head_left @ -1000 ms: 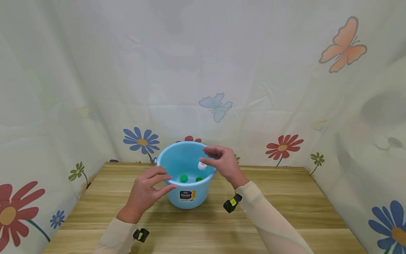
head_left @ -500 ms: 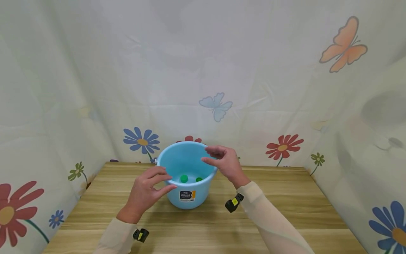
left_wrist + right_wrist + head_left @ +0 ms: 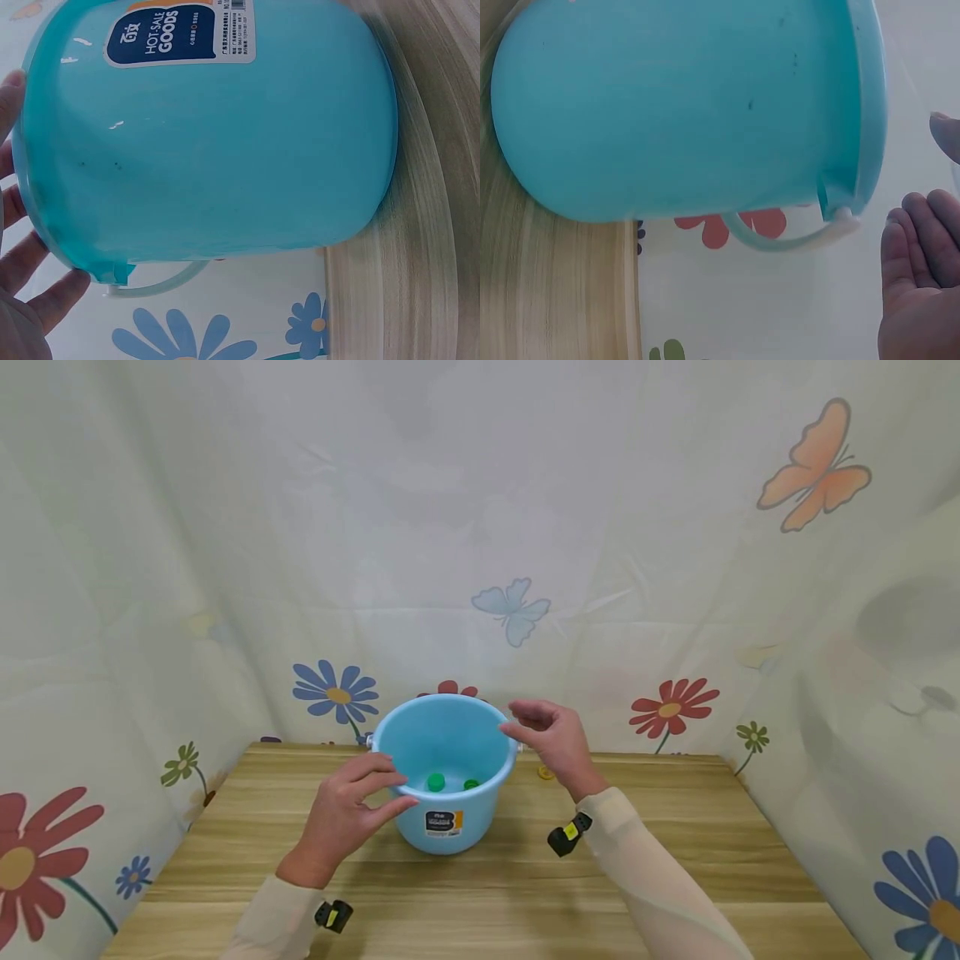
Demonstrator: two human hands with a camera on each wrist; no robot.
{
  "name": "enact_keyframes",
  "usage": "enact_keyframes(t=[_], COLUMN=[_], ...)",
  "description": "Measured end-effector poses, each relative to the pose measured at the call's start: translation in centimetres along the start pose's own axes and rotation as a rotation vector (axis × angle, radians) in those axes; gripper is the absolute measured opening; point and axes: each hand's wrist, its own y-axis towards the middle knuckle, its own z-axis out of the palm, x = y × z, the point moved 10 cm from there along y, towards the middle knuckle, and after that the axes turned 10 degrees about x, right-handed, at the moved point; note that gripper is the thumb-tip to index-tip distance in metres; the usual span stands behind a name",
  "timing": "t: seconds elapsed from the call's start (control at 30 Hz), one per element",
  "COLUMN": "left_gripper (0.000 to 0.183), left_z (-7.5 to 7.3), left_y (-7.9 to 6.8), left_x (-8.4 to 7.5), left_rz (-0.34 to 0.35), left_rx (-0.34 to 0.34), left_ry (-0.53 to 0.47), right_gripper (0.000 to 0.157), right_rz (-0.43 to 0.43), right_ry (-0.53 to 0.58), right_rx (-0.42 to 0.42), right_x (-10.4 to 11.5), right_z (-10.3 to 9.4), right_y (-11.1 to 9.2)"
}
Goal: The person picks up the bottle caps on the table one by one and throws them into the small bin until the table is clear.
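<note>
A light blue bucket (image 3: pixel 444 822) stands upright on the table, its label facing me. Two small green round pieces, like bottle caps, show inside: a taller one (image 3: pixel 436 782) and a flatter one (image 3: pixel 471 784). My left hand (image 3: pixel 345 814) rests at the bucket's front-left rim, thumb and fingers spread apart; in the left wrist view its fingertips (image 3: pixel 60 300) touch the rim edge. My right hand (image 3: pixel 555 743) hovers beside the right rim, holding nothing. In the right wrist view its fingers (image 3: pixel 926 240) lie apart from the bucket.
A yellow round piece (image 3: pixel 546 772) lies on the wooden table (image 3: pixel 660 852), right of the bucket and partly behind my right hand. The pale handle (image 3: pixel 780 244) hangs at the bucket's far side. A flower-printed curtain (image 3: pixel 600 568) surrounds the table.
My right hand has let go of a small white piece over the bucket and moved right, off the rim. The white piece is out of sight now. My left hand has stayed still.
</note>
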Motion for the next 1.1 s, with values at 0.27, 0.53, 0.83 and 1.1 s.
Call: enact_keyframes(t=[0.27, 0.53, 0.83, 1.1], left_gripper=[0.037, 0.035, 0.034, 0.034], left_z=[-0.1, 0.0, -0.1, -0.1], left_y=[0.0, 0.0, 0.0, -0.1], left_x=[0.0, 0.0, -0.1, 0.0], left_rz=[-0.008, 0.011, 0.009, 0.002], left_rx=[0.004, -0.008, -0.003, -0.005], left_ry=[0.001, -0.005, -0.009, -0.002], right_gripper=[0.052, 0.051, 0.053, 0.043], right_rz=[-0.011, 0.006, 0.028, 0.075], right_ry=[0.007, 0.0, 0.02, 0.022], right_rx=[-0.09, -0.128, -0.163, -0.197], right_x=[-1.2, -3.3, -5.9, -8.8], right_z=[-2.4, -4.1, -5.0, -5.4], right_y=[-0.2, -0.3, -0.6, -0.8])
